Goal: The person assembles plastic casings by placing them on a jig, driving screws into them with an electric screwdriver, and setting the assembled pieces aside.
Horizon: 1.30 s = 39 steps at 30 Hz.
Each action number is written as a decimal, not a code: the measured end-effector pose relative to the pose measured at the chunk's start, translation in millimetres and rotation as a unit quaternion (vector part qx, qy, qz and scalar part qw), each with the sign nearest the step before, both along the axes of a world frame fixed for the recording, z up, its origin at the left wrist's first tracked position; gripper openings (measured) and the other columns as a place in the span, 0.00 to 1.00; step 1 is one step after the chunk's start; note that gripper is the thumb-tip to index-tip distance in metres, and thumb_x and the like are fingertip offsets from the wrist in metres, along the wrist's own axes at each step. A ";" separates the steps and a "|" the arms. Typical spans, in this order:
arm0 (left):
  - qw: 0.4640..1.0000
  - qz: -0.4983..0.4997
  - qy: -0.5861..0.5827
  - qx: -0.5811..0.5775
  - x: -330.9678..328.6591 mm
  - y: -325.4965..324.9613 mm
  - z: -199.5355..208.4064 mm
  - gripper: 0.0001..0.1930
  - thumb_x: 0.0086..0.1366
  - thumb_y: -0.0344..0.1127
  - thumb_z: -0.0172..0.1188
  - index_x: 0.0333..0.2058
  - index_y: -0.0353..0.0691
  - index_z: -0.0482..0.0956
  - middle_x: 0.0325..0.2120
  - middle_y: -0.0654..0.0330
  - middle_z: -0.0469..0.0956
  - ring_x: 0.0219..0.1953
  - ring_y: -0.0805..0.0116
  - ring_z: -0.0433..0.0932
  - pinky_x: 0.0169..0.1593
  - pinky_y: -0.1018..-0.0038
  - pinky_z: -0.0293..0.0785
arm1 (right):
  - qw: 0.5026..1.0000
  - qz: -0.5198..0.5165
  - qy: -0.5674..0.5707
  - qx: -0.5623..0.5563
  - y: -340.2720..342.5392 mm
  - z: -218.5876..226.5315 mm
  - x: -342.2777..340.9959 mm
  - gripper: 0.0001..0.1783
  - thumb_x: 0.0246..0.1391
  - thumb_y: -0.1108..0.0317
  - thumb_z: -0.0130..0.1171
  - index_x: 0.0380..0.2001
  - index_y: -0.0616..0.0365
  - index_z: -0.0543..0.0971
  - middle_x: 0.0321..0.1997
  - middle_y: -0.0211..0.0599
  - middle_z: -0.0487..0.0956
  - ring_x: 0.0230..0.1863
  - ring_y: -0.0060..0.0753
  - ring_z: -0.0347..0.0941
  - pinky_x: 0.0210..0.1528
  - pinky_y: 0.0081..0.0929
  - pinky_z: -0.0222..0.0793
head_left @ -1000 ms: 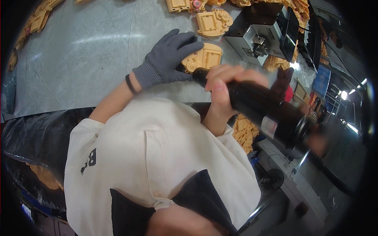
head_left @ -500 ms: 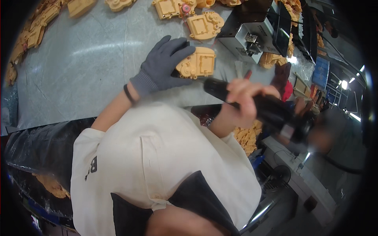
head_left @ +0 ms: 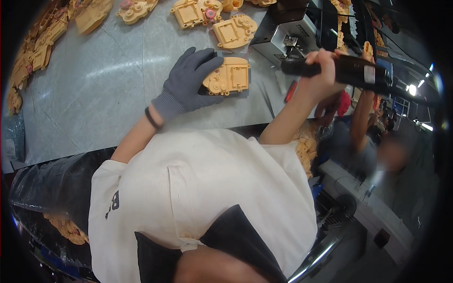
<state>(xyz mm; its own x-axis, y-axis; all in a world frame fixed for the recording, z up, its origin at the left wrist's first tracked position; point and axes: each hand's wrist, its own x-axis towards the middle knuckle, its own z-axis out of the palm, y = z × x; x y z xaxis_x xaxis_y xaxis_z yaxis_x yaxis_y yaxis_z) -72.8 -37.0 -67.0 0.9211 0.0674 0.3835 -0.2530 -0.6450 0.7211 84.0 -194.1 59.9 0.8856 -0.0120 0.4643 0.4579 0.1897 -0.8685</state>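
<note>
My left hand [head_left: 187,81], in a grey knitted glove, grips the left side of a yellow plastic housing [head_left: 232,76]. Thumb and fingers bracket the part, which lies flat on a dark block or pad on the metal table. Bare and raised to the right, my right hand [head_left: 324,73] is wrapped round a black electric screwdriver [head_left: 361,70]. The tool is held nearly level, its narrower end pointing left in front of a metal box with a small mechanism [head_left: 290,41]. The screwdriver's tip is too blurred to make out.
More yellow housings [head_left: 234,32] lie beyond my left hand, and several are heaped along the left edge of the metal table [head_left: 108,89]. A red-handled tool [head_left: 291,91] rests right of the gripped housing. A co-worker's arm [head_left: 361,115] reaches in at the right.
My right hand has lifted the screwdriver up and to the right, away from the housing toward the metal box. My left hand keeps its hold on the housing; the view has shifted slightly.
</note>
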 end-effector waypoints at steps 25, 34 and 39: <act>0.999 0.017 0.004 -0.032 -2.3 1.1 -2.7 0.43 0.39 0.49 0.70 0.53 0.40 0.61 0.50 0.51 0.65 0.52 0.54 0.66 0.61 0.56 0.55 | 0.988 0.140 0.040 -0.049 73.0 -12.4 -58.7 0.17 0.38 0.84 0.53 0.35 0.63 0.64 0.17 0.40 0.70 0.13 0.29 0.64 0.22 0.26 0.65; 0.999 0.021 0.014 -0.037 4.6 3.1 -1.4 0.42 0.38 0.47 0.71 0.53 0.40 0.62 0.49 0.52 0.65 0.51 0.54 0.66 0.61 0.57 0.56 | 0.984 0.175 0.039 -0.008 74.8 -22.0 -53.8 0.15 0.38 0.83 0.58 0.32 0.63 0.66 0.19 0.32 0.72 0.16 0.19 0.67 0.22 0.14 0.66; 0.999 0.006 0.018 -0.028 -2.0 4.9 20.3 0.41 0.40 0.49 0.69 0.52 0.40 0.62 0.46 0.52 0.68 0.47 0.54 0.69 0.53 0.59 0.63 | 0.985 0.162 0.039 -0.035 68.7 -22.1 -54.1 0.20 0.37 0.83 0.53 0.37 0.61 0.64 0.18 0.37 0.69 0.14 0.27 0.64 0.21 0.23 0.63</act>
